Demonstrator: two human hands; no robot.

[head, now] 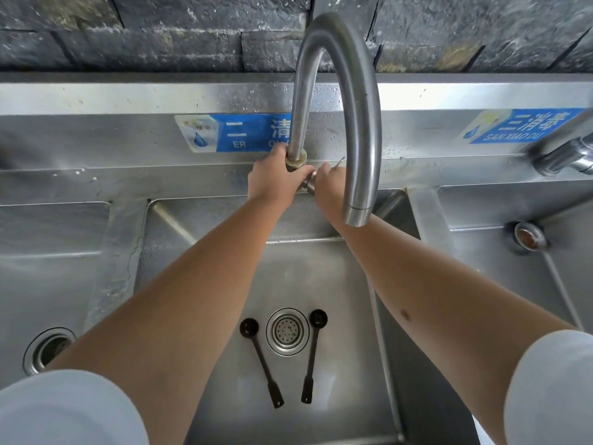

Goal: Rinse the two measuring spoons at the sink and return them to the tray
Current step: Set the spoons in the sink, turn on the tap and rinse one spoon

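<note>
Two black measuring spoons lie on the floor of the middle steel sink basin [321,277], bowls pointing away from me. One spoon [261,364] is left of the round drain [287,331], the other spoon [311,354] is right of it. Both arms reach far over the basin. My left hand [271,179] wraps the base of the tall curved faucet [359,123]. My right hand [327,181] grips the small valve handle beside that base. No water comes from the spout. The tray is not in view.
Further basins sit at the left [48,268] and right [513,268], each with a drain. A second tap [564,155] juts in at the right. Blue labels are stuck on the steel backsplash, with a dark stone wall behind.
</note>
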